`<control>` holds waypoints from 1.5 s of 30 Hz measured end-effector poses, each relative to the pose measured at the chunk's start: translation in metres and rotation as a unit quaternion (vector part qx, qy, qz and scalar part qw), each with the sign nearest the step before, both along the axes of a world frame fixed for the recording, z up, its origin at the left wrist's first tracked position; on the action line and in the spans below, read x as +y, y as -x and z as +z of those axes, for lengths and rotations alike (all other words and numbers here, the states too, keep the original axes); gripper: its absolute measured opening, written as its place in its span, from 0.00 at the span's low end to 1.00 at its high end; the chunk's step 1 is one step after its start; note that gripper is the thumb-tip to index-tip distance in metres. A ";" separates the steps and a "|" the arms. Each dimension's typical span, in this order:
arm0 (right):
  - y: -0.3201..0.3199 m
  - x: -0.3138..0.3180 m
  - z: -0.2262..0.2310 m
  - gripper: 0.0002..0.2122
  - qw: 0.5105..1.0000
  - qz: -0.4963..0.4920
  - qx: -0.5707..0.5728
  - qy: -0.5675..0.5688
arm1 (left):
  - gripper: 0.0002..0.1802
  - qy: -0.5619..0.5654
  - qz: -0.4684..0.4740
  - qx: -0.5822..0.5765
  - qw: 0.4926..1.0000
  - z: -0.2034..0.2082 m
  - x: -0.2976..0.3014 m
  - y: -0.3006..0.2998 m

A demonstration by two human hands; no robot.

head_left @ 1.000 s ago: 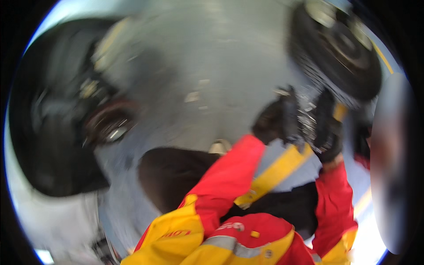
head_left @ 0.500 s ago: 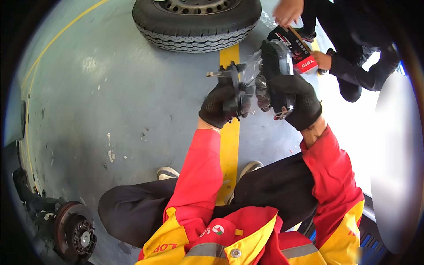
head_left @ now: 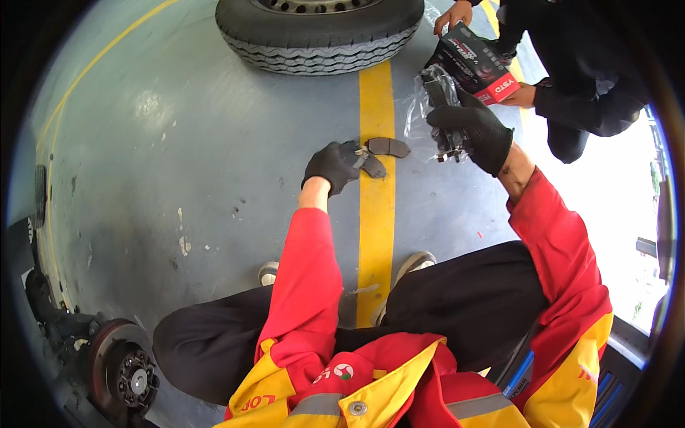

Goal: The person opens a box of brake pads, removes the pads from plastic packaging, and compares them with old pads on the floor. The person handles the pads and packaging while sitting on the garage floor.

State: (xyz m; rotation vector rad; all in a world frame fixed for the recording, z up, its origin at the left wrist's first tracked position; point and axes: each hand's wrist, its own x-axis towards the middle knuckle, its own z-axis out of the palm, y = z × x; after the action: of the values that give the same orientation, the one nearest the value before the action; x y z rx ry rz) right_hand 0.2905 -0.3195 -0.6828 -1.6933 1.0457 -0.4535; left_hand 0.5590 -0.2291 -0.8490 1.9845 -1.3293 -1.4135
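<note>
My left hand [head_left: 333, 168], in a black glove, is low over the floor with its fingers closed around the end of a brake pad [head_left: 373, 166]. A second brake pad [head_left: 389, 147] lies beside it across the yellow line; whether my fingers touch that one too, I cannot tell. Higher up and to the right, my gloved right hand [head_left: 485, 135] grips a stack of dark brake pads [head_left: 441, 96] wrapped in clear plastic [head_left: 416, 118]. Part of the stack is hidden behind my fingers.
Another person's hands [head_left: 524, 95] hold a black and red box [head_left: 474, 64] just beyond my right hand. A wheel with its tyre [head_left: 321, 53] lies at the far side. A brake disc on its hub [head_left: 127, 374] stands at lower left. A yellow line [head_left: 376, 235] crosses the grey floor.
My left hand has lowered its brake pads to the floor, away from the wrapped stack. My right hand keeps the stack and has shifted slightly up. The other person's box has turned, showing its broad face.
</note>
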 end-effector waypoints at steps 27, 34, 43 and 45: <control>0.065 0.117 -0.206 0.18 0.900 -0.133 0.322 0.261 | 0.07 -0.018 0.381 0.375 0.845 -0.104 0.046 -0.048; 0.004 0.133 -0.243 0.25 0.953 -0.043 0.237 0.184 | 0.19 -0.027 0.410 0.641 0.649 -0.055 0.043 -0.022; -0.051 0.071 -0.257 0.27 0.930 -0.045 0.341 0.132 | 0.23 -0.021 0.279 0.662 0.695 -0.053 0.050 -0.047; -0.054 0.061 -0.250 0.27 0.929 -0.020 0.366 0.057 | 0.22 -0.012 0.390 0.562 0.729 -0.045 0.050 -0.038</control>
State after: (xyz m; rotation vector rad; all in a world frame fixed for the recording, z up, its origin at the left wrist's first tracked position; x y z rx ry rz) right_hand 0.3441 -0.2581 -0.9327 -2.0019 1.6089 0.1277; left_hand 0.5974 -0.1789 -0.8944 0.9722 0.0912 -1.6220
